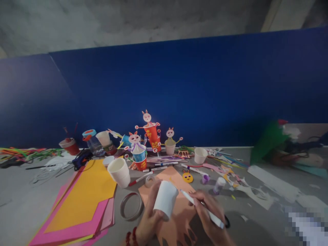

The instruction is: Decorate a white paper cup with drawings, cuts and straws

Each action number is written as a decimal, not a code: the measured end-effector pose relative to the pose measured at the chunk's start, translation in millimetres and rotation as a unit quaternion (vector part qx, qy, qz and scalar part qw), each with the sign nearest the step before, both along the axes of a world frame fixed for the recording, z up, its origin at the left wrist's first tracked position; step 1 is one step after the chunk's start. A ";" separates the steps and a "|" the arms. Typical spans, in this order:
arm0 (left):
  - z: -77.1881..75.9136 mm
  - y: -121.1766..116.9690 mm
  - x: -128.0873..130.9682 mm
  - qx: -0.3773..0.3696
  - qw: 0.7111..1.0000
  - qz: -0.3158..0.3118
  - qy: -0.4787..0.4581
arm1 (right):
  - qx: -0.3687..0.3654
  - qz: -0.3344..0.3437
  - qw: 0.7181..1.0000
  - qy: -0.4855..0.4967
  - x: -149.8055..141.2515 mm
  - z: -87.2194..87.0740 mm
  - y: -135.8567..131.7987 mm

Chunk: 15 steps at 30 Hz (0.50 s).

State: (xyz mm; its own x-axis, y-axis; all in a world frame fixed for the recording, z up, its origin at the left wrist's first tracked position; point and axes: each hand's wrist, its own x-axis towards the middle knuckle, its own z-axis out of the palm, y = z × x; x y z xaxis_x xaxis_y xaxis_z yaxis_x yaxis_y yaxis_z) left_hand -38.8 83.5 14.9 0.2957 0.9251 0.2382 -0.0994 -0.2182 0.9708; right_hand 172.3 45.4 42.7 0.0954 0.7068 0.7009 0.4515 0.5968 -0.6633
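A plain white paper cup [166,200] lies tilted on its side in my left hand [150,213], with the fingers wrapped round it. My right hand [208,212] grips a white marker [207,212]; its tip points at the cup and stands a little apart from it. Beneath both hands is a sheet of orange paper [176,225] with a cut, scalloped lower edge. A small yellow bunny face cut-out [188,176] rests near the sheet's upper right edge. To the left of my left hand lies a roll of grey tape [131,206].
Bunny figures made from cups [139,153] stand at the back by the blue partition [164,85]. Yellow and pink paper sheets [79,198] are stacked left. Another white cup [119,172], a glue stick [219,185] and paper scraps [256,194] surround the hands.
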 end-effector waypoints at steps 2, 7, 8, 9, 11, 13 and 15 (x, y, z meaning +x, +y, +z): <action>0.3 2.6 -1.0 0.045 0.999 0.000 0.025 | 0.018 0.021 1.000 0.002 2.9 3.5 0.8; -7.9 9.6 -3.3 0.111 0.989 -0.034 0.089 | -0.035 0.117 0.991 0.049 -1.0 11.6 2.7; -9.0 10.3 -3.5 0.118 0.988 -0.037 0.096 | -0.061 0.134 0.987 0.063 -2.1 12.8 3.9; -9.1 10.7 -3.5 0.129 0.985 -0.037 0.104 | -0.087 0.147 0.982 0.077 -2.8 13.6 5.1; -6.0 11.0 -3.7 0.153 0.980 -0.034 0.121 | -0.127 0.170 0.973 0.094 -3.1 14.3 7.1; -0.6 11.0 -4.1 0.172 0.974 -0.037 0.140 | -0.141 0.180 0.968 0.100 -1.9 13.5 8.3; 4.0 11.0 -4.8 0.179 0.970 -0.048 0.157 | -0.133 0.171 0.971 0.097 0.3 11.6 9.2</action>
